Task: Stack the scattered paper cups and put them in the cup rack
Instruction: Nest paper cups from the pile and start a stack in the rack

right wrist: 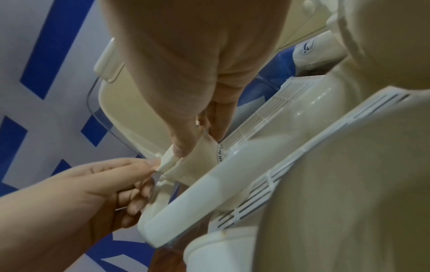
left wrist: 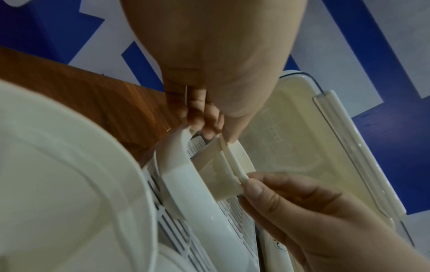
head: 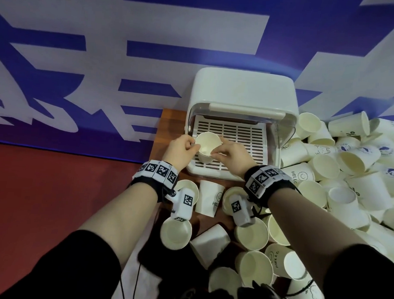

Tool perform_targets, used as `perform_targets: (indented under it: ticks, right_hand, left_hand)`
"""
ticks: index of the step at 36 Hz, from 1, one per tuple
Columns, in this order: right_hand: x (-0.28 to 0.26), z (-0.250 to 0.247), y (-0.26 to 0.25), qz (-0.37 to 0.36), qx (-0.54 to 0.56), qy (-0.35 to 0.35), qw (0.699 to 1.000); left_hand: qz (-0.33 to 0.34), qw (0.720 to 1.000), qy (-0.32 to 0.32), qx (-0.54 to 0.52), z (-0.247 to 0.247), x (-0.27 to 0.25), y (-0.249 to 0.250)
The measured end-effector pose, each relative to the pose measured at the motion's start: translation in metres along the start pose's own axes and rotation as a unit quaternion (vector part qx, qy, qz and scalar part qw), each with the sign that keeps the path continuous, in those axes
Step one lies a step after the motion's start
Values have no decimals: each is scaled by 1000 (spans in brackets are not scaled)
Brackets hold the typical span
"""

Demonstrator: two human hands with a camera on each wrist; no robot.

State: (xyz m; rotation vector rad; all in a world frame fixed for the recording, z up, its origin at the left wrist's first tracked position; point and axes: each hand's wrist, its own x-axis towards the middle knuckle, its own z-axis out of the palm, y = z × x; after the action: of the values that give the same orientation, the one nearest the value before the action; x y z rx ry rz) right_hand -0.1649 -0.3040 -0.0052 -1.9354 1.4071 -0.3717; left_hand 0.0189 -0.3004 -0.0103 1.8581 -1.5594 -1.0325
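Observation:
A short stack of nested white paper cups stands upright on the slatted floor of the white cup rack, at its front left corner. My left hand pinches the stack's rim from the left. On the other side, my right hand pinches the rim from the right. The left wrist view shows two rims of the cup stack one above the other, with the thumb of my left hand on the upper one. In the right wrist view my right hand presses on the cup stack.
The rack's clear lid is swung up and open. A large heap of loose cups fills the right side. More cups lie in front of the rack under my wrists. The wooden table edge and red floor are to the left.

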Motion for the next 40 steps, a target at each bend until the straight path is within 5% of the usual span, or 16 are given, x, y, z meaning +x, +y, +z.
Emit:
perform_targets:
  ticks: [8,17,29,40]
  right_hand:
    - [-10,-13,-4,47,-9,-7,999]
    - [-43,-29,-28,11,-34,15,999]
    - [-82,2,-40,43,-113,-48,991]
    - [-86,26,-41,94,-185,-8,978]
  left_hand:
    - [30,998,13,46,-16,-13,9]
    - [51,997,-25,56,-35,-47,15]
    - [97,988,-56,103,-44,-110,-10]
    - [-19,995,-7,95,-36,-122,-37]
